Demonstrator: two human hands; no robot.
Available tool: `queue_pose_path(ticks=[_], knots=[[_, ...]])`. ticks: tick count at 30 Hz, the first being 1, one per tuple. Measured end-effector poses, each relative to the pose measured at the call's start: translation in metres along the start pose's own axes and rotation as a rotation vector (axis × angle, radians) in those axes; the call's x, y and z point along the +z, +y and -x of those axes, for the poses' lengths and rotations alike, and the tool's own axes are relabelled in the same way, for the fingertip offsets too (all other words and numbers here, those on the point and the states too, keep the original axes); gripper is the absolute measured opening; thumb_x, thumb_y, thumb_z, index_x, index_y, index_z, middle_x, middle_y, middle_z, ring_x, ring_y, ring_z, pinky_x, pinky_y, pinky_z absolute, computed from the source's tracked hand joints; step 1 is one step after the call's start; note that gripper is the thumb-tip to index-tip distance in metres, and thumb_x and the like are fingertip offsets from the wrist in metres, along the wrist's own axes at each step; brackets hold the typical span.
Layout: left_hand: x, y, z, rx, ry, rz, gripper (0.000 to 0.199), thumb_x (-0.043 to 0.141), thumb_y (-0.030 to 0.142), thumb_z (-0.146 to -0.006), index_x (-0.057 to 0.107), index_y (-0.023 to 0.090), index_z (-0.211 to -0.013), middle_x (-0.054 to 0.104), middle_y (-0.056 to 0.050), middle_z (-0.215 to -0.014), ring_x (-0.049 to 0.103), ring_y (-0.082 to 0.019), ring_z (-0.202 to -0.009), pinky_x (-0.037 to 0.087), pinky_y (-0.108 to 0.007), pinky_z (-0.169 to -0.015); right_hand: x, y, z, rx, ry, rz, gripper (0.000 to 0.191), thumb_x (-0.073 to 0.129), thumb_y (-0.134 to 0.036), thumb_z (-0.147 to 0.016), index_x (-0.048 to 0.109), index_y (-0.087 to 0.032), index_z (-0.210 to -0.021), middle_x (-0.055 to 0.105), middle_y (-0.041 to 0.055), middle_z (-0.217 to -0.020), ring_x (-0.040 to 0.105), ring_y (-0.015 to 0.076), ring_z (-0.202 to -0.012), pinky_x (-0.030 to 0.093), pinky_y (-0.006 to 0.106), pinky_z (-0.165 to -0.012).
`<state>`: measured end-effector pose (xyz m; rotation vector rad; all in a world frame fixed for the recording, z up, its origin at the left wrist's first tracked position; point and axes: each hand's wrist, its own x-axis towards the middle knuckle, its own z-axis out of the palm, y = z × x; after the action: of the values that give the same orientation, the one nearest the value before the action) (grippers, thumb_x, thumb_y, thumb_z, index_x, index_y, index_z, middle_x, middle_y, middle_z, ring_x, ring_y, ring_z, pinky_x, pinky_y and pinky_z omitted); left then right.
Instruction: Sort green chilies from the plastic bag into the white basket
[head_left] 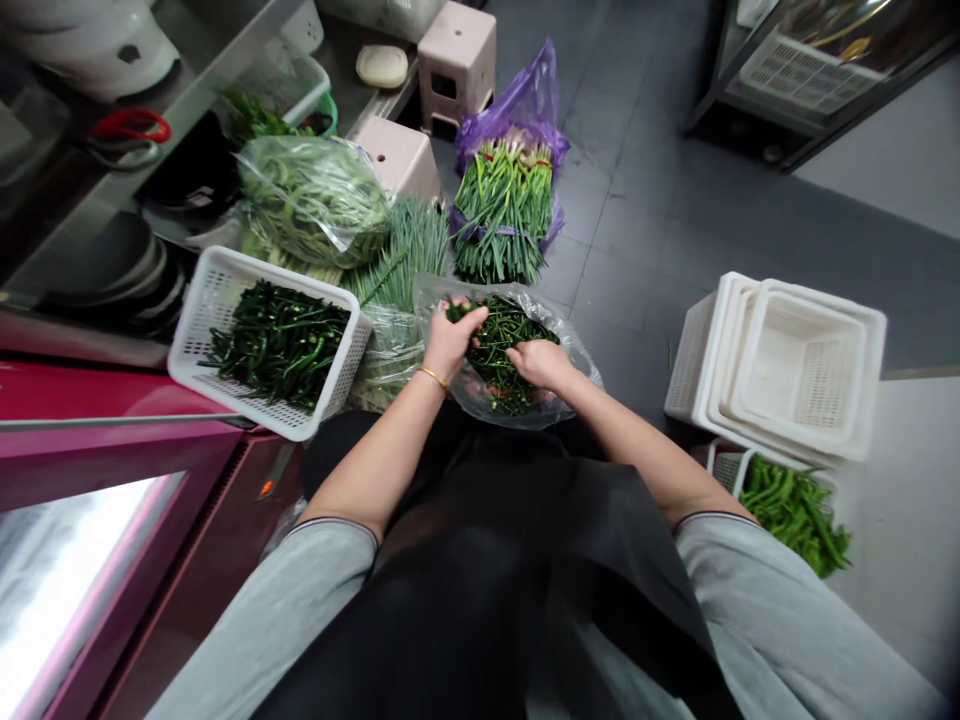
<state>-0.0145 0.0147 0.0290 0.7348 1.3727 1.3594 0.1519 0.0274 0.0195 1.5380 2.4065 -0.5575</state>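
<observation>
A clear plastic bag [577, 350] lies open in front of me, filled with thin dark green chili peppers [502, 345], some with stems. My left hand [450, 345], with a gold bangle at the wrist, is at the bag's left side, its thumb and fingers closed around some of these peppers. At the right side of the heap, my right hand [541, 362] has its fingers curled into the greens; what they grip is hidden. To the left stands a white perforated basket [196, 330] holding more dark green peppers [281, 340].
Beyond the bag lie bundled garlic greens [502, 210] in a purple bag [536, 95]. A bagged pile of greens [311, 200] and pink stools [457, 55] are at the upper left. Stacked white baskets [802, 370] and green peppers [795, 510] stand right, a red fridge [97, 540] left.
</observation>
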Motion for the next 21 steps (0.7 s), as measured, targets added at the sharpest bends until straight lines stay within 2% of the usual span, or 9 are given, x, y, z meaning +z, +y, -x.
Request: queue_pose_path(ticks=[3,6,8,10,12,15,17,19,21], knots=[[-0.015,0.000,-0.001,-0.216,-0.020,0.092,0.023,0.068,0.031,-0.066,0.058,0.013,-0.076,0.065,-0.005,-0.068,0.061,-0.013,-0.057,0.042,-0.021,-0.047,0.018,-0.016,0.000,-0.080,0.002,0.187,0.052,0.038,-0.053,-0.093,0.062,-0.011,-0.112,0.063,0.0208,-0.112,0.065,0.0270,-0.093,0.046,0.032,-0.073],[-0.021,-0.008,0.002,-0.297,-0.114,-0.003,0.023,0.067,0.026,-0.065,0.062,0.012,-0.083,0.065,-0.004,-0.063,0.059,-0.013,-0.052,0.044,-0.023,-0.049,0.020,-0.017,-0.007,-0.153,-0.054,0.232,0.041,0.032,-0.039,-0.098,0.061,-0.014,-0.112,0.062,0.0176,-0.112,0.064,0.0249,-0.094,0.045,0.030,-0.072],[-0.019,-0.015,0.002,-0.242,-0.157,-0.140,0.023,0.070,0.019,-0.060,0.064,0.013,-0.081,0.062,-0.001,-0.059,0.056,-0.011,-0.051,0.043,-0.021,-0.051,0.009,-0.007,-0.012,-0.140,-0.023,0.202,0.039,0.029,-0.035,-0.099,0.062,-0.015,-0.108,0.064,0.0154,-0.108,0.064,0.0236,-0.094,0.044,0.029,-0.073],[-0.015,-0.020,0.000,-0.143,-0.182,-0.268,0.020,0.072,0.011,-0.053,0.064,0.014,-0.071,0.060,0.002,-0.057,0.054,-0.009,-0.053,0.042,-0.019,-0.054,-0.004,0.005,-0.012,-0.143,0.041,0.154,0.039,0.029,-0.036,-0.099,0.061,-0.014,-0.105,0.064,0.0145,-0.107,0.063,0.0224,-0.095,0.043,0.028,-0.074],[-0.013,-0.018,-0.004,-0.104,-0.186,-0.268,0.020,0.076,0.012,-0.050,0.059,0.015,-0.061,0.056,0.003,-0.054,0.050,-0.008,-0.053,0.039,-0.017,-0.052,-0.011,0.010,-0.008,-0.151,0.092,0.131,0.042,0.028,-0.041,-0.099,0.060,-0.015,-0.106,0.064,0.0143,-0.108,0.062,0.0221,-0.095,0.042,0.028,-0.074],[-0.018,-0.006,-0.007,-0.194,-0.169,-0.046,0.029,0.077,0.033,-0.060,0.054,0.016,-0.062,0.048,0.004,-0.049,0.041,-0.006,-0.043,0.033,-0.018,-0.043,0.001,0.002,0.000,-0.160,0.090,0.180,0.043,0.031,-0.045,-0.098,0.059,-0.014,-0.110,0.061,0.0160,-0.112,0.063,0.0241,-0.092,0.043,0.029,-0.070],[-0.023,0.001,-0.006,-0.223,-0.178,0.032,0.032,0.073,0.043,-0.066,0.055,0.016,-0.065,0.046,0.004,-0.047,0.039,-0.006,-0.040,0.031,-0.019,-0.041,0.018,-0.009,0.000,-0.170,0.027,0.223,0.039,0.034,-0.039,-0.097,0.060,-0.013,-0.109,0.061,0.0173,-0.111,0.065,0.0249,-0.089,0.043,0.030,-0.067],[-0.025,0.001,-0.002,-0.177,-0.172,-0.054,0.027,0.073,0.038,-0.068,0.057,0.016,-0.066,0.046,0.003,-0.047,0.041,-0.008,-0.041,0.033,-0.020,-0.042,0.031,-0.015,-0.006,-0.176,-0.010,0.233,0.037,0.031,-0.030,-0.098,0.062,-0.012,-0.107,0.062,0.0176,-0.109,0.065,0.0246,-0.088,0.043,0.029,-0.066],[-0.023,-0.007,0.000,-0.087,-0.177,-0.251,0.017,0.075,0.026,-0.064,0.062,0.016,-0.067,0.052,0.001,-0.051,0.050,-0.011,-0.050,0.040,-0.022,-0.050,0.035,-0.015,-0.014,-0.182,0.006,0.202,0.037,0.031,-0.027,-0.097,0.063,-0.012,-0.107,0.062,0.0175,-0.107,0.065,0.0238,-0.088,0.043,0.029,-0.066]])
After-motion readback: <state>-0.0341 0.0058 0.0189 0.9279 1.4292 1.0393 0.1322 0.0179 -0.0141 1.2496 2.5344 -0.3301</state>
